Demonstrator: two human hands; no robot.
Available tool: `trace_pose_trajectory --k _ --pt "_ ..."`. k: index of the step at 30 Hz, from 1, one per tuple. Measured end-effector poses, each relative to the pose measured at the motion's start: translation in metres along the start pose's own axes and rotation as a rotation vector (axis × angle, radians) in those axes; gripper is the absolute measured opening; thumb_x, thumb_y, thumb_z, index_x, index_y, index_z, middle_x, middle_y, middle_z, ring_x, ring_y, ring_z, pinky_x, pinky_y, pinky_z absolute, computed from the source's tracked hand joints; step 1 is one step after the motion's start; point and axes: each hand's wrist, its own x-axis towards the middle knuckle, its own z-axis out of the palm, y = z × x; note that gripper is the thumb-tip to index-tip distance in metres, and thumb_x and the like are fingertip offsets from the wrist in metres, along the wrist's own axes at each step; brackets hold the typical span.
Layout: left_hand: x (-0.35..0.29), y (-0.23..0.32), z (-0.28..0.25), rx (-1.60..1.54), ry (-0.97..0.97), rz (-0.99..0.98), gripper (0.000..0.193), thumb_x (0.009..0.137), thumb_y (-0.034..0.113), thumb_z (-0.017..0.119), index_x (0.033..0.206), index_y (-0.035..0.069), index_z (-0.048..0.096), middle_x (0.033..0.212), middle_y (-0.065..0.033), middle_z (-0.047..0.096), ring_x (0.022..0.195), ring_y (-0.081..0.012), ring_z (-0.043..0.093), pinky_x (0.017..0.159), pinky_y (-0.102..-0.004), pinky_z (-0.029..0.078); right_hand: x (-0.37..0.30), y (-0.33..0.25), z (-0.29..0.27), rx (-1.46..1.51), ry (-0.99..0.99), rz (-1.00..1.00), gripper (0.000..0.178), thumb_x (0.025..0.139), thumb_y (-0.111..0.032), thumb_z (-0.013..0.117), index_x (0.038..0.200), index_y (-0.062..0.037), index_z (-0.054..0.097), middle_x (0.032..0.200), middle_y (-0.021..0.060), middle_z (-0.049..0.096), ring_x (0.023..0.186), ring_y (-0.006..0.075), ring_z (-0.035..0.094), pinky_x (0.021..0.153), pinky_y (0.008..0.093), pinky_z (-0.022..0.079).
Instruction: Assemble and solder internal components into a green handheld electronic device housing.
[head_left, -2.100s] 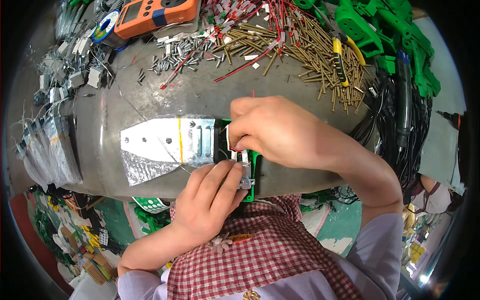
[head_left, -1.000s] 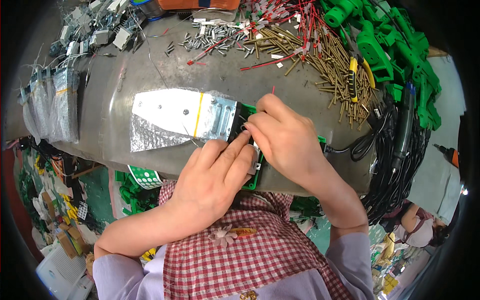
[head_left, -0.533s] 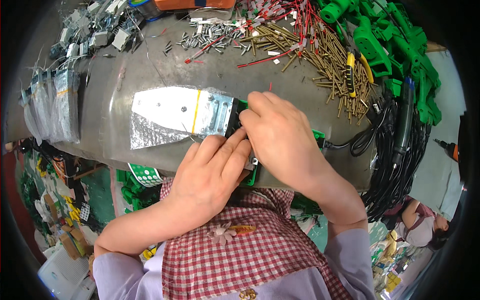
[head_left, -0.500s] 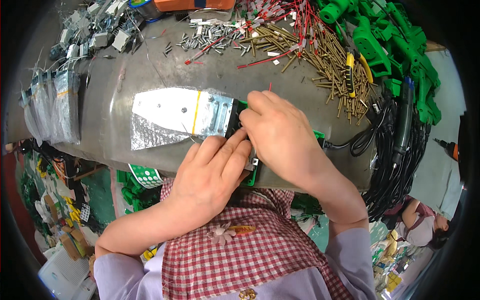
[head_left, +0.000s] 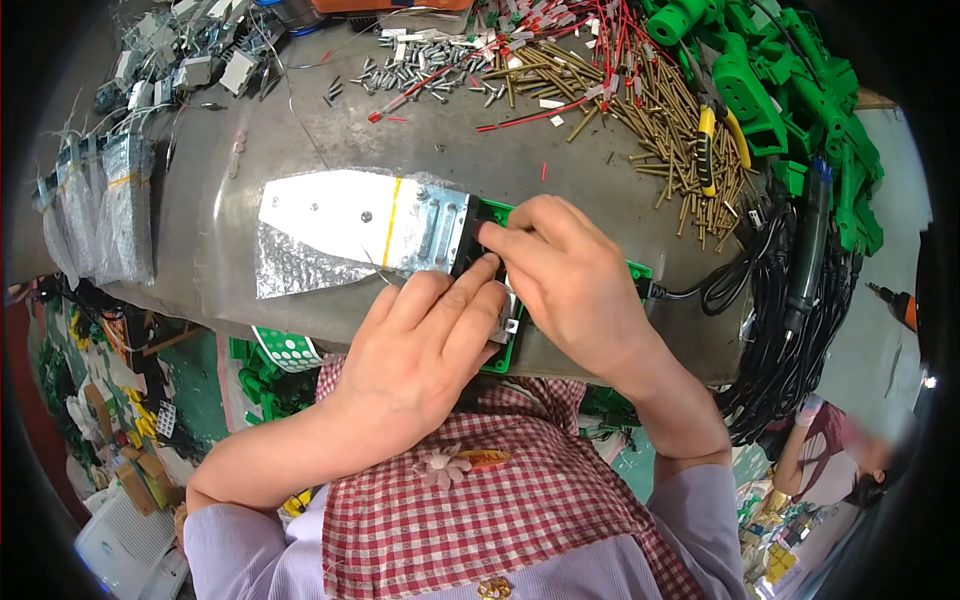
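A green plastic housing (head_left: 507,352) lies at the table's near edge, with a black part against its left end. Joined there is a metal bracket (head_left: 438,230) with a long white plate (head_left: 330,215), partly in bubble wrap and crossed by a yellow band. My left hand (head_left: 415,345) grips the housing, its fingers together and their tips pressed on the black part. Above and to the right, my right hand (head_left: 575,275) is closed, thumb and forefinger pinched over the housing's inside. Whatever those fingertips hold is hidden.
Loose silver screws (head_left: 420,72), brass-coloured long screws (head_left: 640,120) and red wires (head_left: 615,50) lie at the back. Yellow-black pliers (head_left: 707,150) rest near green plastic parts (head_left: 750,90). A black cable bundle (head_left: 790,300) is at right; wrapped pieces (head_left: 125,215) at left.
My right hand has shifted slightly down and right, its fingers bending differently, and more of the green housing's top shows. My left hand has kept its place.
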Motion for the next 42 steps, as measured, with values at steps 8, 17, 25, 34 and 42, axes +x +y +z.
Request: trace_pose_trajectory --k 8,17,25,34,42 --pt "0.0 0.003 0.001 -0.053 0.016 -0.035 0.065 0.057 0.007 0.074 0.117 -0.001 0.052 0.127 -0.0133 0.054 0.085 -0.026 0.052 0.077 -0.0365 0.045 0.0 0.0 0.004 0.024 0.056 0.061 0.018 0.077 -0.003 0.061 0.094 0.0 0.061 0.085 0.0101 0.052 0.083 0.0282 0.057 0.07 0.0386 0.049" --pt "0.0 0.0 0.001 -0.032 0.006 -0.022 0.059 0.062 0.009 0.071 0.117 -0.001 0.052 0.125 -0.0136 0.055 0.088 -0.0252 0.052 0.075 -0.0351 0.045 0.015 -0.012 -0.004 -0.199 -0.125 0.082 0.009 0.073 -0.005 0.061 0.08 -0.0015 0.059 0.083 0.0098 0.05 0.083 0.0267 0.056 0.069 0.0401 0.049" --pt "-0.001 -0.001 0.002 -0.025 0.005 0.001 0.052 0.068 0.013 0.069 0.115 -0.002 0.052 0.123 -0.014 0.055 0.091 -0.0249 0.053 0.073 -0.0343 0.044 -0.003 -0.002 -0.006 0.066 -0.037 0.06 0.022 0.072 -0.006 0.062 0.094 -0.0018 0.064 0.086 0.0093 0.05 0.085 0.0253 0.056 0.07 0.036 0.049" --pt "0.0 -0.001 0.001 -0.009 -0.018 0.009 0.056 0.065 0.012 0.07 0.116 -0.002 0.052 0.124 -0.0145 0.054 0.092 -0.0252 0.053 0.073 -0.0346 0.044 0.003 -0.011 -0.004 -0.197 -0.089 0.068 0.024 0.074 -0.006 0.059 0.097 0.0016 0.063 0.088 0.008 0.051 0.089 0.0241 0.056 0.074 0.0355 0.051" --pt "0.002 -0.001 0.0 -0.02 -0.029 0.013 0.055 0.065 0.009 0.071 0.116 -0.003 0.052 0.124 -0.0145 0.054 0.091 -0.0258 0.052 0.076 -0.0355 0.044 -0.003 -0.004 -0.006 -0.079 -0.041 0.034 0.014 0.072 -0.008 0.06 0.084 -0.0004 0.061 0.088 0.0091 0.051 0.087 0.0242 0.057 0.072 0.0344 0.051"
